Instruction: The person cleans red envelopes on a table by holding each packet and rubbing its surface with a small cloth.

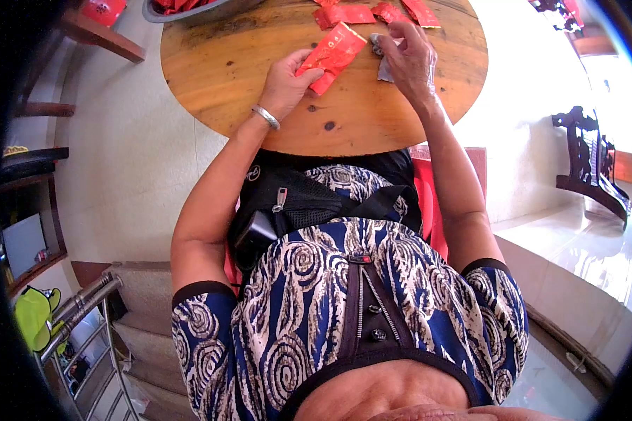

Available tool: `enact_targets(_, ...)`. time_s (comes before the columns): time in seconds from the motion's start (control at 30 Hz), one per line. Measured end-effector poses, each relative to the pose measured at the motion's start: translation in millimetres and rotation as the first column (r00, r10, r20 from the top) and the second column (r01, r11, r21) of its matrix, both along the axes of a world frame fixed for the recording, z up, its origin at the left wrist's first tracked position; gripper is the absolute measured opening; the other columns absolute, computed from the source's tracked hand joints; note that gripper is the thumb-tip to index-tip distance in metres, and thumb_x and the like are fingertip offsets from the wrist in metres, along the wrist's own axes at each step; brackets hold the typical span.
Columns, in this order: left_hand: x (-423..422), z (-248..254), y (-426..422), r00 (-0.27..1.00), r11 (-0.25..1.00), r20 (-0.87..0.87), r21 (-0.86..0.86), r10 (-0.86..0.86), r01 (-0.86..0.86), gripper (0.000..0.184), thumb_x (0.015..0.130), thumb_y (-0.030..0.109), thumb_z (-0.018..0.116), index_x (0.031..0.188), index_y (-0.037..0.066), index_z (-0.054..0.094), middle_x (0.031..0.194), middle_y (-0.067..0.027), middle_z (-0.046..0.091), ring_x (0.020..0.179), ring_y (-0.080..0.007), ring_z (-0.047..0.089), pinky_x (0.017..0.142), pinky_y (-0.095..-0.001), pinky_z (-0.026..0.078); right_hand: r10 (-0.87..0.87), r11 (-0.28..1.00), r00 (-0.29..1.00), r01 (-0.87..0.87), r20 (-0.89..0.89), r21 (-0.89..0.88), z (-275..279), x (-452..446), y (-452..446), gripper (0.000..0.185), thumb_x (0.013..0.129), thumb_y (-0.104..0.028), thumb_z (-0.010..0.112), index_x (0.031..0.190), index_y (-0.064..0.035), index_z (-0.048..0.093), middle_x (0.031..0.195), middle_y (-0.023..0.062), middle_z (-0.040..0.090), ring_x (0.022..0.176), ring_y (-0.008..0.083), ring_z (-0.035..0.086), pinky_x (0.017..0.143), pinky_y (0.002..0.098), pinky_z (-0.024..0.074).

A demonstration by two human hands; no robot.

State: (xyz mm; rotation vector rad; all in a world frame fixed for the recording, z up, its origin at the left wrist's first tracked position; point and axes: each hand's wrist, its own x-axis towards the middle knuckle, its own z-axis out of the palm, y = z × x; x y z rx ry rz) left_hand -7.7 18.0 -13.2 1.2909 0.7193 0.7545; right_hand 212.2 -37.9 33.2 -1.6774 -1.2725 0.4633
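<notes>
My left hand is closed on a red packet with gold marks and a pale top edge, tilted above the round wooden table. My thumb presses on its lower face. To the right, my right hand has its fingers bent together around a crumpled grey piece, which looks like cloth. Part of that piece hides under the fingers. Just beyond my right hand, several red packets lie at the far side of the table, among them a flat red packet.
A grey basin of red packets stands at the table's far left. Wooden stool legs are at the upper left. Steps with a metal railing descend at the lower left. A dark carved chair stands right.
</notes>
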Motion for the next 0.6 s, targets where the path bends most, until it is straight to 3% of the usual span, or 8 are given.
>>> enact_targets(0.03,-0.1,-2.0,1.1,1.000,1.000,-0.025,0.025,0.002,-0.001,0.032,0.090,0.006,0.063,0.120,-0.002,0.055,0.101,-0.0047,0.067,0.078,-0.0082,0.064,0.059,-0.0216,0.055,-0.058,0.993,0.935,0.020,0.349,0.113,-5.2,12.1,3.1,0.030,0.080,-0.022,0.069,0.108,-0.0116,0.063,0.091,0.0107,0.064,0.087,0.0254,0.062,0.074,0.0388,0.0510)
enact_targets(0.07,-0.1,-4.2,1.5,0.999,0.999,-0.050,0.050,0.002,0.000,0.034,0.090,0.006,0.063,0.121,-0.002,0.054,0.100,-0.0048,0.067,0.075,-0.0084,0.065,0.054,-0.0219,0.056,-0.148,0.975,0.750,-0.001,0.645,0.224,-11.2,22.5,4.4,0.031,0.079,-0.021,0.068,0.108,-0.0131,0.064,0.097,0.0114,0.062,0.095,0.0307,0.059,0.080,0.0427,0.0503)
enact_targets(0.1,0.1,-4.9,1.1,0.999,0.999,-0.051,0.049,-0.001,0.003,0.034,0.090,0.006,0.063,0.121,-0.002,0.054,0.100,-0.0048,0.067,0.075,-0.0084,0.065,0.054,-0.0219,0.056,-0.073,0.996,0.778,0.031,0.624,0.078,-14.5,26.8,3.3,0.035,0.077,-0.018,0.065,0.112,-0.0170,0.064,0.105,0.0133,0.058,0.106,0.0372,0.052,0.088,0.0461,0.0470)
enact_targets(0.23,-1.1,-6.7,2.8,0.996,0.998,-0.081,0.058,0.033,-0.028,0.040,0.087,0.004,0.065,0.124,-0.002,0.051,0.099,-0.0074,0.066,0.076,-0.0112,0.066,0.053,-0.0244,0.057,0.052,0.998,0.758,-0.023,0.650,-0.053,-32.5,36.5,4.6,0.038,0.077,-0.015,0.063,0.115,-0.0178,0.063,0.105,0.0138,0.059,0.106,0.0351,0.054,0.088,0.0449,0.0479)
enact_targets(0.3,-2.3,-7.7,3.6,0.996,0.998,-0.086,0.066,0.014,-0.008,0.042,0.086,0.004,0.065,0.125,-0.002,0.050,0.100,-0.0085,0.066,0.076,-0.0119,0.066,0.052,-0.0249,0.058,0.092,0.995,0.779,-0.097,0.620,-0.025,-40.3,38.1,8.7,0.037,0.078,-0.015,0.062,0.115,-0.0181,0.064,0.104,0.0141,0.059,0.105,0.0342,0.056,0.086,0.0454,0.0485)
enact_targets(0.43,-2.4,-6.3,4.0,0.996,0.999,-0.082,0.040,-0.014,0.018,0.043,0.086,0.004,0.065,0.126,-0.001,0.050,0.102,-0.0100,0.066,0.073,-0.0125,0.066,0.051,-0.0244,0.057,0.038,0.999,0.821,-0.034,0.570,-0.017,-37.5,36.8,9.7,0.033,0.079,-0.014,0.061,0.112,-0.0157,0.066,0.102,0.0143,0.061,0.099,0.0342,0.059,0.086,0.0457,0.0490)
enact_targets(0.53,-2.3,-7.0,3.3,0.995,0.999,-0.102,0.036,-0.009,0.013,0.044,0.086,0.003,0.065,0.127,-0.001,0.050,0.103,-0.0099,0.066,0.072,-0.0126,0.066,0.050,-0.0243,0.057,-0.034,0.991,0.890,-0.028,0.455,0.130,-25.6,20.3,8.3,0.032,0.079,-0.009,0.059,0.109,-0.0137,0.067,0.099,0.0148,0.062,0.092,0.0347,0.061,0.083,0.0438,0.0504)
enact_targets(0.6,-2.0,-7.8,3.9,0.994,0.999,-0.106,0.030,-0.010,0.014,0.043,0.086,0.003,0.064,0.127,-0.001,0.050,0.103,-0.0096,0.066,0.071,-0.0126,0.065,0.049,-0.0243,0.057,0.077,0.940,0.908,-0.205,0.412,0.275,-18.2,-3.9,5.3,0.034,0.078,-0.003,0.058,0.109,-0.0125,0.066,0.099,0.0151,0.063,0.089,0.0328,0.062,0.081,0.0414,0.0515)
